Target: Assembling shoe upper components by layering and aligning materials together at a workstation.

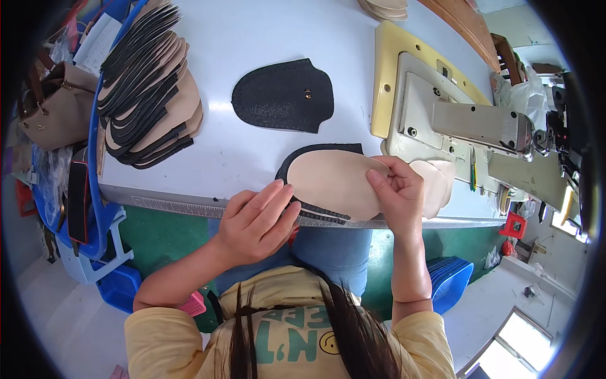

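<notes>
A beige rounded sheet lies over a black rounded piece, whose dark border shows along the left and upper sides. My right hand pinches the beige sheet at its right end, thumb on top. At the left edge of the two layers, my left hand has its fingers stretched out, fingertips touching the edge; its thumb is hidden. Farther back on the white table is another black rounded piece with two small metal-coloured spots. Under and beside my right hand sit more beige pieces.
A large stack of black and beige pieces stands at the left, beside a blue tub rim. A sewing machine occupies the right side. More beige pieces lie at the back. A ruler strip runs along the table's front edge.
</notes>
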Available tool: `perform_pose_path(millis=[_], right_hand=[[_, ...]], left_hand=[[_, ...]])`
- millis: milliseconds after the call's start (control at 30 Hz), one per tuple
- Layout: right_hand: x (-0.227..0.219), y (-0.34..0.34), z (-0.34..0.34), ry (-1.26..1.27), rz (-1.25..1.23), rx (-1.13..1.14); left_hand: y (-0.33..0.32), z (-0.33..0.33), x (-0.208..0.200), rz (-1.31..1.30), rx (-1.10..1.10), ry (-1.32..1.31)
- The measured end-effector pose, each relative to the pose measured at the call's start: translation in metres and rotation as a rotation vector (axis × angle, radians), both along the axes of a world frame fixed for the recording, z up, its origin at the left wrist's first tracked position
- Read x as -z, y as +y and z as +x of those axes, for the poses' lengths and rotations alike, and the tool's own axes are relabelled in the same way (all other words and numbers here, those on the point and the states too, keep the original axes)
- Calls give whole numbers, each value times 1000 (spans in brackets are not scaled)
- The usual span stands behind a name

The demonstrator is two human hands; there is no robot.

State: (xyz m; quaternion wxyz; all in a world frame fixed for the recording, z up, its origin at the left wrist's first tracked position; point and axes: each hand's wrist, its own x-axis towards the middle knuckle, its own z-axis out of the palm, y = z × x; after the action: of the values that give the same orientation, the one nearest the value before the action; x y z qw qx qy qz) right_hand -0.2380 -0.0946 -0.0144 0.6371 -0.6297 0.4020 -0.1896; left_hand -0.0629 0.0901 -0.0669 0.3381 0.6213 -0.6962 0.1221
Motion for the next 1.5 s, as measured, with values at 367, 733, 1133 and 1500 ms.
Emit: perform_pose_path(millis=[367, 733, 1133, 1500], right_hand=[[-2, 11, 8, 192, -415, -16], [-5, 28, -16, 115, -1077, -387], [-9, -76, -125, 531, -521, 148], [-7, -67, -130, 543, -545, 144]], left_hand=[[-2, -2, -5, 77, -13, -4], [-17, 8, -42, 214, 39, 73], [-76, 80, -49, 398, -146, -374], [-77, 80, -64, 429, -96, -511]])
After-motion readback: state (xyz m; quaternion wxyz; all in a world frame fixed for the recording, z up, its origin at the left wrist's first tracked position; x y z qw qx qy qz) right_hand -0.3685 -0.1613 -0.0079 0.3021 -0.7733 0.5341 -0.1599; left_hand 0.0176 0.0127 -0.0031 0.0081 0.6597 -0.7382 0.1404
